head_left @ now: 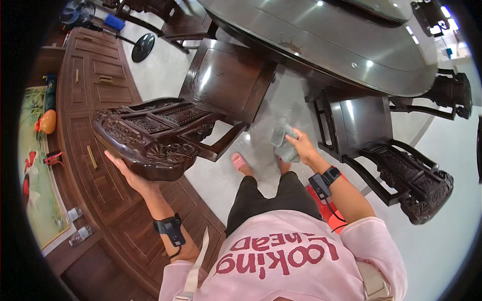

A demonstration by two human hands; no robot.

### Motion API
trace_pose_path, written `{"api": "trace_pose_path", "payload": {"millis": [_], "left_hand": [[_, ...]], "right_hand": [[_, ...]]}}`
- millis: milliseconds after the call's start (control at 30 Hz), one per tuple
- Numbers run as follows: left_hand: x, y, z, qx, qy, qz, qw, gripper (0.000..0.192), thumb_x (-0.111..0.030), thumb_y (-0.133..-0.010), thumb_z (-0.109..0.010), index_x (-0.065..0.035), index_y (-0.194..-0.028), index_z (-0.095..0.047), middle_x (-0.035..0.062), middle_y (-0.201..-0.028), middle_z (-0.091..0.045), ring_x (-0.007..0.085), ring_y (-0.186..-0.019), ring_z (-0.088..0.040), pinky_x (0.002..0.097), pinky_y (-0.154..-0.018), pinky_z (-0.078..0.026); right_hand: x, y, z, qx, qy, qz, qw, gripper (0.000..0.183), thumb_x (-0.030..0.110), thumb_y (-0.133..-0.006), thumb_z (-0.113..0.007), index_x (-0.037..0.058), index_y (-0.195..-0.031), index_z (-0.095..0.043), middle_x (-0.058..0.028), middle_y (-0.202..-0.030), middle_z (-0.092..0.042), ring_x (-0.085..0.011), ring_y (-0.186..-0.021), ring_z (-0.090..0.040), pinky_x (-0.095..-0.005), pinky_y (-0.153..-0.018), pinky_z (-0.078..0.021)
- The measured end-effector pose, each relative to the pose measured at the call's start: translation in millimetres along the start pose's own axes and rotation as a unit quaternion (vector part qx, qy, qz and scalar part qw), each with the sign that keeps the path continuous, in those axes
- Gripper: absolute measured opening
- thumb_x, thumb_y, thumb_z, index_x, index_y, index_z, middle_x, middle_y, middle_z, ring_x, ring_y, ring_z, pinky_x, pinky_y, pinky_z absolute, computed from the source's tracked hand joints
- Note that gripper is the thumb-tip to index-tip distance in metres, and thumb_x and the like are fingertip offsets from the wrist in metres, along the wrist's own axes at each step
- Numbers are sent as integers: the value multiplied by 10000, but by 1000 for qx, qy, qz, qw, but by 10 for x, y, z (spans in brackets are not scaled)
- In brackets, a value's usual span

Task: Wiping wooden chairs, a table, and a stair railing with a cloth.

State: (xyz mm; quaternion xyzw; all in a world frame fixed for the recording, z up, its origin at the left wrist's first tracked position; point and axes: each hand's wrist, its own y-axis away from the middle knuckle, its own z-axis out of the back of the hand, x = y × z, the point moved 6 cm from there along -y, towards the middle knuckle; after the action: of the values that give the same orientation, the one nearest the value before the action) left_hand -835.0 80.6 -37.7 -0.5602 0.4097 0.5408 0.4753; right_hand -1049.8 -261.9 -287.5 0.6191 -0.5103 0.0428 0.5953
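Note:
A carved dark wooden armchair [150,131] stands before me on the left, its back turned towards me. The palm of my left hand [131,173] lies against the outer side of the chair's top rail, fingers stretched out and not wrapped around it. In my right hand [303,146] is a crumpled grey cloth [280,137], pinched between thumb and fingers. It hangs above the floor, apart from the furniture. Part of the cloth is hidden behind the fingers.
A glossy oval wooden table [331,49] spans the top. Another carved armchair [361,128] stands at right, with red plastic [320,199] beside my leg. Along the left runs a wooden cabinet [94,150] bearing plastic bottles [81,235]. A fan's round base [143,47] stands on the floor.

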Motion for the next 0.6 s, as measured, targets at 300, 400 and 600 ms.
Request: {"api": "trace_pose_path", "payload": {"millis": [300,400,600], "left_hand": [[1955,522,1175,202,-380,-84,899,616,-295,-939,-552,-94,-1449,-270,139,-1464,-304,283,-1347,-310,461,-1107,-302],[2265,845,678,201,-149,107,962,638,-300,-934,-560,-89,-1451,-252,134,-1468,-301,286,-1346,-312,465,-1107,-293],[2318,927,442,225,-119,117,960,684,-311,-924,-577,-80,-1456,-215,126,-1477,-295,294,-1344,-315,472,-1108,-275]], "right_hand": [[0,-864,-116,4,154,126,980,350,108,-883,-615,-28,-1198,-548,-111,-1032,-658,-167,-917,-610,-302,-799,-481],[70,-880,-486,31,257,235,937,398,123,-866,-620,-4,-1231,-529,-154,-1118,-643,-220,-974,-624,-327,-838,-480],[-29,-644,-1621,307,280,355,838,620,-108,-637,-435,44,-1226,-556,-92,-1313,-548,-289,-1269,-465,-384,-1069,-362]]}}
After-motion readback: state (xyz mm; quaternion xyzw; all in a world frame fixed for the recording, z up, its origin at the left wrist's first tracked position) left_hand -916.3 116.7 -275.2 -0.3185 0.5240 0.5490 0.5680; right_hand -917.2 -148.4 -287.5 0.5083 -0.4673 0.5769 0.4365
